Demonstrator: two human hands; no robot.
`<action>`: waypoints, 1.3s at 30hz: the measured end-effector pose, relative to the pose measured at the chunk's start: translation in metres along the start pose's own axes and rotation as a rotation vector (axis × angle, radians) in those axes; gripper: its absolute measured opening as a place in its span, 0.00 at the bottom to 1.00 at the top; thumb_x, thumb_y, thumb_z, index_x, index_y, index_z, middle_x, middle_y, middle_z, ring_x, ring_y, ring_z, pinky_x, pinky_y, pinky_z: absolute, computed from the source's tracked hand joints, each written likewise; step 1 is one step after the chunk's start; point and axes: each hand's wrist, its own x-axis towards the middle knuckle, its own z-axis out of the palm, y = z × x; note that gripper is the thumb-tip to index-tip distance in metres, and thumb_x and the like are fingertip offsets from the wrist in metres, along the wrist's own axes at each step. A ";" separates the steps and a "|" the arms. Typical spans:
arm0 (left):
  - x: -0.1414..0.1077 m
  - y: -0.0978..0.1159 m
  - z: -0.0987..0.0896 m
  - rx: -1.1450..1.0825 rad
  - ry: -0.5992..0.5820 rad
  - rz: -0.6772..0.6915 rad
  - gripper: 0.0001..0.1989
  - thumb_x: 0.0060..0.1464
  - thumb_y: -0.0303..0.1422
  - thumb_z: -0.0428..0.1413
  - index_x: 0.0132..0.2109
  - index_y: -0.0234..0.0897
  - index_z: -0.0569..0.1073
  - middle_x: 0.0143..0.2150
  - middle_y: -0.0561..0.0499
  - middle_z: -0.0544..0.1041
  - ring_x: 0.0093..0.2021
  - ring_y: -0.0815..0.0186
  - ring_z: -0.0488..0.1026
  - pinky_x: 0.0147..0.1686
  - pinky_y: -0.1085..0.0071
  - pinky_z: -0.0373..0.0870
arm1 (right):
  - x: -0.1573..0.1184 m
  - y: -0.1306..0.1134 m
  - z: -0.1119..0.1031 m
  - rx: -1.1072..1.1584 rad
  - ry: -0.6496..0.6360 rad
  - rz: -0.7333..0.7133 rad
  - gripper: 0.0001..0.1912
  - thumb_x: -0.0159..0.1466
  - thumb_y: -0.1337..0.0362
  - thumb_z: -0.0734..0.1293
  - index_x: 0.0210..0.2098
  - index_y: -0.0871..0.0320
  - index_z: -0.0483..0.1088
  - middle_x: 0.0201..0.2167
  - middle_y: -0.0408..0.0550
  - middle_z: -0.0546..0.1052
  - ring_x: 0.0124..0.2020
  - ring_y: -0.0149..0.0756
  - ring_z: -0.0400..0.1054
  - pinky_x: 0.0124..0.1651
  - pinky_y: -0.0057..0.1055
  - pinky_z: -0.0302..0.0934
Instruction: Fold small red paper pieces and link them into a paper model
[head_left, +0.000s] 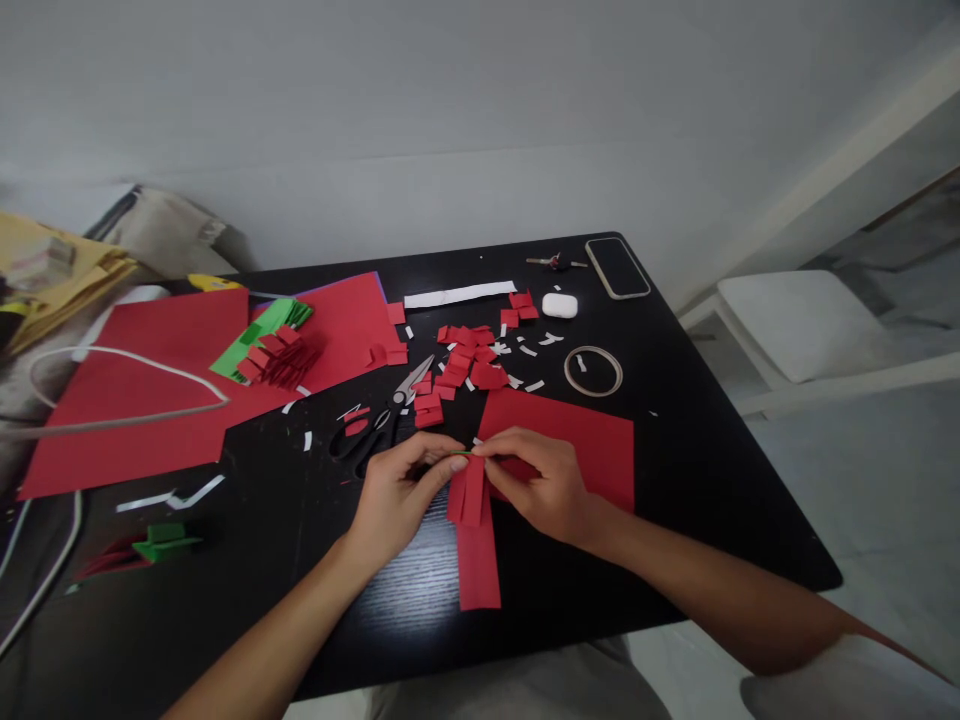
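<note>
A folded red paper strip (478,560) hangs down toward the table's front edge, its top pinched between both hands. My left hand (401,490) grips the upper left corner with thumb and index finger, where a thin green edge shows. My right hand (541,480) pinches the upper right corner, fingertips close to those of the left. Under and behind the right hand lies a flat red sheet (592,440). Black-handled scissors (390,410) rest partly open just beyond the left hand. Small folded red pieces (461,355) and white scraps are scattered behind the hands.
Large red sheets (150,390) cover the left side, with folded green paper (259,335) on top. A white cable (135,420) crosses there. A tape ring (593,371), white case (559,305) and phone (617,267) sit at the back right. A white stool (802,325) stands beyond the table.
</note>
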 end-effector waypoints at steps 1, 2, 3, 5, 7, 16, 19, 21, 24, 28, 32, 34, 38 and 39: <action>0.000 0.001 0.000 0.001 0.002 0.004 0.04 0.59 0.31 0.63 0.41 0.39 0.82 0.34 0.53 0.85 0.32 0.69 0.80 0.34 0.77 0.76 | 0.000 0.000 0.000 -0.001 -0.002 0.002 0.08 0.66 0.72 0.69 0.42 0.54 0.78 0.36 0.48 0.83 0.37 0.35 0.80 0.42 0.31 0.74; 0.001 0.001 0.000 0.004 0.004 0.008 0.03 0.59 0.30 0.63 0.41 0.39 0.82 0.34 0.53 0.85 0.32 0.69 0.80 0.34 0.77 0.77 | 0.000 0.000 0.000 -0.001 -0.003 0.004 0.08 0.66 0.72 0.69 0.42 0.54 0.78 0.36 0.48 0.83 0.37 0.35 0.80 0.42 0.31 0.74; 0.001 0.002 0.000 0.008 0.007 0.014 0.03 0.59 0.30 0.63 0.40 0.39 0.82 0.34 0.53 0.85 0.32 0.69 0.81 0.34 0.78 0.77 | 0.000 -0.001 0.000 -0.002 -0.004 0.005 0.08 0.67 0.72 0.69 0.42 0.54 0.78 0.36 0.47 0.83 0.37 0.35 0.80 0.42 0.31 0.74; 0.001 0.002 0.000 0.024 0.010 0.024 0.03 0.58 0.29 0.63 0.40 0.39 0.82 0.34 0.54 0.85 0.32 0.70 0.80 0.34 0.78 0.77 | 0.001 -0.001 -0.001 -0.003 -0.011 0.009 0.08 0.67 0.72 0.69 0.42 0.54 0.78 0.36 0.48 0.83 0.38 0.35 0.80 0.42 0.31 0.74; 0.002 0.003 -0.001 0.043 0.013 0.030 0.03 0.58 0.29 0.64 0.40 0.39 0.82 0.34 0.54 0.85 0.31 0.70 0.81 0.34 0.79 0.77 | 0.001 -0.002 -0.001 -0.002 -0.018 0.010 0.08 0.66 0.73 0.69 0.42 0.55 0.78 0.36 0.48 0.83 0.38 0.35 0.80 0.43 0.31 0.74; 0.000 0.004 -0.003 0.119 0.027 0.069 0.02 0.58 0.30 0.64 0.39 0.39 0.83 0.34 0.53 0.86 0.31 0.67 0.82 0.34 0.76 0.78 | 0.002 -0.003 -0.003 0.002 -0.049 0.043 0.08 0.67 0.71 0.69 0.42 0.53 0.78 0.37 0.47 0.83 0.39 0.37 0.80 0.43 0.33 0.75; -0.001 0.002 -0.005 0.156 0.018 0.095 0.03 0.59 0.31 0.64 0.40 0.40 0.83 0.36 0.53 0.86 0.33 0.66 0.82 0.36 0.75 0.79 | 0.002 -0.003 -0.003 0.009 -0.053 0.056 0.08 0.67 0.71 0.69 0.42 0.53 0.78 0.37 0.47 0.83 0.39 0.37 0.80 0.43 0.33 0.75; -0.001 0.000 -0.006 0.176 0.010 0.108 0.03 0.60 0.32 0.63 0.40 0.40 0.83 0.37 0.53 0.86 0.34 0.66 0.83 0.37 0.74 0.79 | 0.002 -0.003 -0.003 0.010 -0.053 0.055 0.08 0.67 0.71 0.69 0.41 0.53 0.78 0.37 0.47 0.83 0.39 0.37 0.80 0.43 0.32 0.75; -0.001 -0.001 -0.007 0.174 0.005 0.114 0.03 0.60 0.32 0.64 0.41 0.40 0.83 0.37 0.53 0.86 0.35 0.66 0.83 0.37 0.75 0.78 | 0.003 -0.002 -0.003 0.013 -0.060 0.049 0.08 0.67 0.71 0.69 0.42 0.54 0.78 0.37 0.47 0.84 0.39 0.36 0.80 0.44 0.32 0.74; 0.000 0.000 -0.007 0.140 -0.005 0.087 0.03 0.59 0.31 0.64 0.40 0.40 0.83 0.35 0.54 0.86 0.33 0.68 0.82 0.36 0.76 0.78 | 0.003 -0.002 -0.003 0.022 -0.064 0.054 0.07 0.67 0.70 0.69 0.42 0.53 0.78 0.37 0.46 0.83 0.39 0.36 0.80 0.44 0.32 0.74; 0.000 0.003 -0.007 0.142 -0.016 0.077 0.02 0.59 0.31 0.64 0.39 0.40 0.83 0.34 0.54 0.86 0.32 0.68 0.82 0.35 0.76 0.77 | 0.002 -0.001 -0.004 0.021 -0.075 0.051 0.08 0.67 0.70 0.68 0.42 0.53 0.78 0.37 0.46 0.84 0.39 0.37 0.80 0.44 0.32 0.74; 0.000 0.003 -0.008 0.146 -0.020 0.077 0.02 0.60 0.31 0.64 0.39 0.40 0.83 0.35 0.54 0.86 0.33 0.67 0.82 0.36 0.75 0.78 | 0.002 -0.001 -0.004 0.015 -0.079 0.050 0.08 0.68 0.70 0.68 0.42 0.53 0.78 0.38 0.46 0.84 0.40 0.37 0.80 0.44 0.32 0.74; 0.001 0.003 -0.008 0.139 -0.026 0.086 0.03 0.60 0.32 0.64 0.39 0.40 0.83 0.35 0.53 0.85 0.32 0.67 0.81 0.35 0.75 0.77 | 0.002 0.000 -0.004 0.015 -0.073 0.051 0.08 0.67 0.70 0.69 0.42 0.53 0.78 0.38 0.46 0.84 0.40 0.36 0.80 0.44 0.33 0.74; 0.002 0.003 -0.007 0.138 -0.027 0.089 0.03 0.60 0.32 0.64 0.39 0.40 0.83 0.35 0.53 0.85 0.32 0.67 0.81 0.35 0.75 0.77 | 0.002 0.000 -0.004 0.016 -0.071 0.055 0.08 0.67 0.71 0.69 0.42 0.53 0.78 0.38 0.46 0.84 0.40 0.36 0.80 0.44 0.33 0.74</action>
